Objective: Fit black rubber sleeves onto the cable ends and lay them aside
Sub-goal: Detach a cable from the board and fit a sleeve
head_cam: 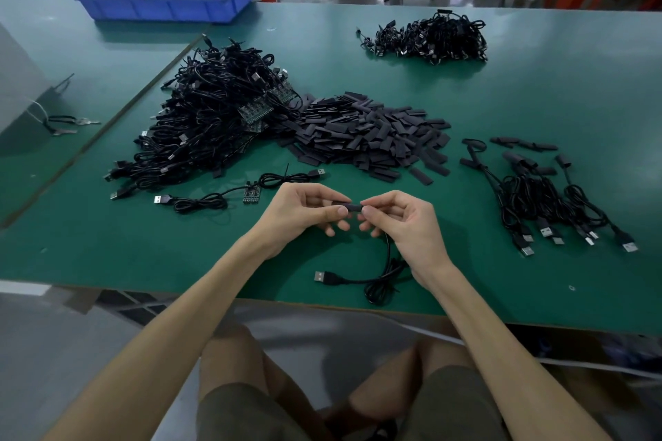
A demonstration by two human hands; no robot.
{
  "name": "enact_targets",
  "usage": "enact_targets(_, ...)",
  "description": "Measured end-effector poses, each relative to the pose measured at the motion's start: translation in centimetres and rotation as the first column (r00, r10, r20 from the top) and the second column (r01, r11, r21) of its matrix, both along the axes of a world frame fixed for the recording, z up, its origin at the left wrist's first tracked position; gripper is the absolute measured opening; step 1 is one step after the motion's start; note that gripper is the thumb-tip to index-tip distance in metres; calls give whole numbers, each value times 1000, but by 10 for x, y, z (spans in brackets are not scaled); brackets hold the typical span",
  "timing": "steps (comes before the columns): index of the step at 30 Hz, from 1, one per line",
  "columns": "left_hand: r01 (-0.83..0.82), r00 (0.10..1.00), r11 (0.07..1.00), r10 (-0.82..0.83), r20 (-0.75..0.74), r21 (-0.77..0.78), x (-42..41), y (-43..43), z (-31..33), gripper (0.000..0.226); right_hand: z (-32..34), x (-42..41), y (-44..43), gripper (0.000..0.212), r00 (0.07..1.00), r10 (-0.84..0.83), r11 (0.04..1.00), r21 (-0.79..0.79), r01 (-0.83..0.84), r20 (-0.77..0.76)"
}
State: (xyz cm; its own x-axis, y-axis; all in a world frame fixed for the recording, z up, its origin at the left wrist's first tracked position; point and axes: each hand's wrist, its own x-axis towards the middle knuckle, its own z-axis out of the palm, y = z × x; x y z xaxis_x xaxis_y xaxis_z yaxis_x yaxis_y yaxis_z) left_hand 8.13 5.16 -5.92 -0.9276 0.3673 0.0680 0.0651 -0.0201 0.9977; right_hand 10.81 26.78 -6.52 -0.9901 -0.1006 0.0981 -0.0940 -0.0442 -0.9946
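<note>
At the far left of the green table (pixel 537 100) a few keys (pixel 77 122) lie on a cord. Behind them, near the far edge, stands a blue plastic bin (pixel 164 9); its near wall hides most of the inside, so what it holds cannot be told.

Next comes a large heap of black cables (pixel 211 118), tangled, with USB plugs and small circuit boards poking out. Just in front of it lie 2 loose cables (pixel 200 203), each coiled, with a small circuit board (pixel 251 197) between them.

Touching the heap's right side is a spread pile of flat black rubber sleeves (pixel 369 140).

Below that pile, above the table's near edge, the left hand (pixel 301 211) pinches the left end of 1 black sleeve (pixel 346 207) between thumb and forefinger, the other fingers curled under. The right hand (pixel 404 222) pinches the sleeve's right end the same way. A black cable (pixel 379 279) drops from beneath the right hand's fingers to a loose coil on the table, its USB plug (pixel 320 276) pointing left. Whether the cable's end is already inside the sleeve cannot be told.

Far back, right of centre, sits a smaller cable heap (pixel 430 38).

At the right lies a row of sleeved cables (pixel 548 197), plugs toward the near edge, with a few stray sleeves (pixel 526 145) beyond them.
</note>
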Motion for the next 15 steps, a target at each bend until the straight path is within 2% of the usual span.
enact_targets(11,8,1000,999,-9,28,42,4,1,5,25,-1,-1,0,7,1000,7,1000,-4,-7,-8)
enact_targets(15,58,998,993,-61,35,100,1,-3,3,24,-1,0,0,8,1000,-4,1000,-15,3,-11)
